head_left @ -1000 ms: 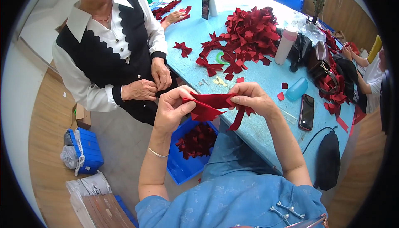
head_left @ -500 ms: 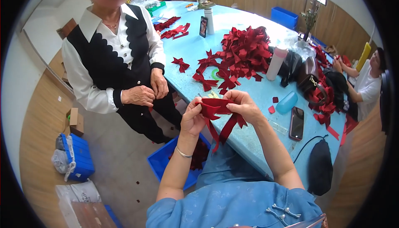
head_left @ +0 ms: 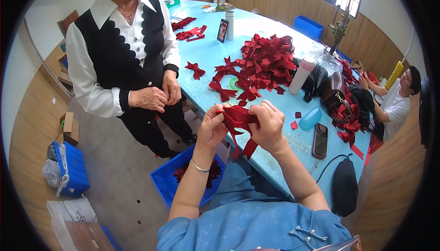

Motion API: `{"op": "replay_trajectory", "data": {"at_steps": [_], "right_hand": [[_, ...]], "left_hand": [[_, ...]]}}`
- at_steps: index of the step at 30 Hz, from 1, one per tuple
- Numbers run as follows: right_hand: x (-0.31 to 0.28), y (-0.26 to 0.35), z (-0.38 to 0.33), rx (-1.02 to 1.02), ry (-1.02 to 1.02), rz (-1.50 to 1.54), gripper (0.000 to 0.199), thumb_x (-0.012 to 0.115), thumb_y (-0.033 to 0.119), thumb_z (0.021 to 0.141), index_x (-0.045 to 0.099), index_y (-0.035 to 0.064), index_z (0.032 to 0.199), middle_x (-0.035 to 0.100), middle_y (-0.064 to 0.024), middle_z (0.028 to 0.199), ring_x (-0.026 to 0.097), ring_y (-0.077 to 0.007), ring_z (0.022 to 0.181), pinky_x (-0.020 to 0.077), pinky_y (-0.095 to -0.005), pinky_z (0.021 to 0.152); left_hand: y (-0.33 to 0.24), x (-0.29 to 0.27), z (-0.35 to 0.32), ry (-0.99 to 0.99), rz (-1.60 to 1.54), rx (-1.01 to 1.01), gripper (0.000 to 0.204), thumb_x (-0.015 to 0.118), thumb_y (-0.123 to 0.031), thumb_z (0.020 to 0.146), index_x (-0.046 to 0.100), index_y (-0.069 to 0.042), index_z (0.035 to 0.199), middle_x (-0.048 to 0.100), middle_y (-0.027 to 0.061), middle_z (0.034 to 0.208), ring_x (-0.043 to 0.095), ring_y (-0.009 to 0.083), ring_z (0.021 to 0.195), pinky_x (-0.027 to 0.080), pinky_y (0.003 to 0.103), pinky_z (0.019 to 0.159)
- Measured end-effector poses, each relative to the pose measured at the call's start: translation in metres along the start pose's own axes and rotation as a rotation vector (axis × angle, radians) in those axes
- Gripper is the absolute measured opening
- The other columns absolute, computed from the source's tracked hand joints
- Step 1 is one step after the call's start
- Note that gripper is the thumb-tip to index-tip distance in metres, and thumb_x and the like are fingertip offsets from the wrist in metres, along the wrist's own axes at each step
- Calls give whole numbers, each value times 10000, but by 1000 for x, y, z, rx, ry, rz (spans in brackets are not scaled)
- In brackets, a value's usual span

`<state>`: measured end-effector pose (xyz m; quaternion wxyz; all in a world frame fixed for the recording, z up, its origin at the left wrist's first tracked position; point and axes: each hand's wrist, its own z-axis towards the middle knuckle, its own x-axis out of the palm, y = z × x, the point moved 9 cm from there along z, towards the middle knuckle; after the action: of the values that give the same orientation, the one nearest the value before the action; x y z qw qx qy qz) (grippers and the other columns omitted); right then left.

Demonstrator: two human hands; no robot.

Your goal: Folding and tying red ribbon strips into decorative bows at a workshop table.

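Left hand (head_left: 211, 126): the thumb is pressed to the bent fingers, pinching the left side of a red fabric bow (head_left: 239, 118).
Right hand (head_left: 268, 125): the fingers are curled in, and they grip the right side of this same bow.
Red fabric bow: it is between both hands, above the near edge of the blue table (head_left: 279, 164), with its tails hanging down.
Bow heap (head_left: 269, 58): it lies on the table, on the far side of the hands; one single bow (head_left: 195, 70) lies left of it.
Table, right side: a pink-lidded bottle (head_left: 301, 76), a light-blue case (head_left: 310, 118) and, nearer, a smartphone (head_left: 320, 141).
Floor: a blue crate (head_left: 161, 177), with red pieces inside, stands left of the knees.
Co-worker (head_left: 133, 49): stands at the left, hands together.
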<state>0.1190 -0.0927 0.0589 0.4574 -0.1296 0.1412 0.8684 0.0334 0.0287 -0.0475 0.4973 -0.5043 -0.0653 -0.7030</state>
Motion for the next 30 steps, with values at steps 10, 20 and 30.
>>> {"op": "replay_trajectory", "data": {"at_steps": [10,20,30], "right_hand": [[-12,20,-9,-163,-26,-307,379,723,-18,593,651,2,964,521,-64,711,539,-240,628,430,-343,511],[-16,11,-8,10,60,-68,370,710,-36,619,688,-18,988,570,-104,779,553,-253,654,463,-329,550],[-23,-25,-11,279,-123,184,251,664,-125,748,691,1,964,548,-105,928,603,-199,807,489,-308,623]], "left_hand": [[14,25,35,178,-30,-87,87,658,-46,920,630,-27,1001,619,84,1048,595,366,1188,487,455,1031],[23,27,48,250,-45,-138,80,633,-44,935,639,-32,1015,644,102,1072,562,431,1235,460,508,1066],[6,59,72,320,98,-248,92,631,-42,933,638,-34,1024,631,106,1081,582,388,1224,500,469,1027]]}}
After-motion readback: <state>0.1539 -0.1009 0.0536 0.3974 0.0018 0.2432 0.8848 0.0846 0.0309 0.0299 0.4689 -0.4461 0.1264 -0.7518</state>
